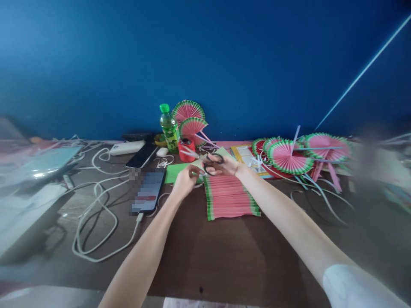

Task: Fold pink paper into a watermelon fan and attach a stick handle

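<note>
My right hand (224, 165) grips black-handled scissors (212, 163), blades pointing left. My left hand (185, 179) is closed in a pinch on a green paper sheet (176, 172) right by the blades. Just below both hands lies a pleated pink paper with green edges (229, 197), flat on the brown table (224, 252).
A phone (148, 190) on a white cable (96, 214) lies left of my hands. Behind stand a green bottle (169, 128), a red tape roll (186, 149) and finished watermelon paper fans (189, 115). More fans (289, 156) and paper strips spread to the right. A laptop (35, 167) sits far left.
</note>
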Action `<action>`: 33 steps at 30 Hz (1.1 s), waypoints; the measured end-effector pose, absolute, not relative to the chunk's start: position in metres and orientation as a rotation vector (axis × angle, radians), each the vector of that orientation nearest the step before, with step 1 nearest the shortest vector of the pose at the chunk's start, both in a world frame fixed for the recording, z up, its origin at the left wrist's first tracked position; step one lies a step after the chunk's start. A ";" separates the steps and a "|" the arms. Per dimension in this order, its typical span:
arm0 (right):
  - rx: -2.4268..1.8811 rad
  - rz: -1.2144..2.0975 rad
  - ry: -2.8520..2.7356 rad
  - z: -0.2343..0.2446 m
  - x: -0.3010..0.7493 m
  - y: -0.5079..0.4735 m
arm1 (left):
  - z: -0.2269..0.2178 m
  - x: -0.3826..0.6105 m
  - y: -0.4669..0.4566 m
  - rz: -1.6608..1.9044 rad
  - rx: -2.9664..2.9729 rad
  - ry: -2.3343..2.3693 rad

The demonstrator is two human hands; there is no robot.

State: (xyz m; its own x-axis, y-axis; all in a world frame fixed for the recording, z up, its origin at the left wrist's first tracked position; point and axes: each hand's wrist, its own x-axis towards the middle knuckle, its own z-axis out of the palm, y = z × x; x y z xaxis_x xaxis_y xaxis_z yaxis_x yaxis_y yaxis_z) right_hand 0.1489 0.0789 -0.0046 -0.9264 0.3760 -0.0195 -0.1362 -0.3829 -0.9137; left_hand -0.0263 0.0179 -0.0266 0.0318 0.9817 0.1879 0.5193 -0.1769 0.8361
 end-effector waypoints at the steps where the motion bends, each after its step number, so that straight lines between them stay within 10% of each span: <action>1: -0.314 2.328 -1.487 0.000 0.150 0.079 | -0.026 -0.026 0.017 1.029 1.812 1.551; 7: -0.678 1.957 -1.576 0.024 0.154 0.085 | -0.026 -0.030 0.018 1.094 1.764 1.616; 16: -1.868 0.517 -1.986 0.019 0.229 0.096 | -0.022 -0.036 0.018 0.987 1.895 1.786; 33: -2.278 0.071 -2.114 0.011 0.250 0.063 | 0.082 -0.006 0.053 0.175 2.644 2.048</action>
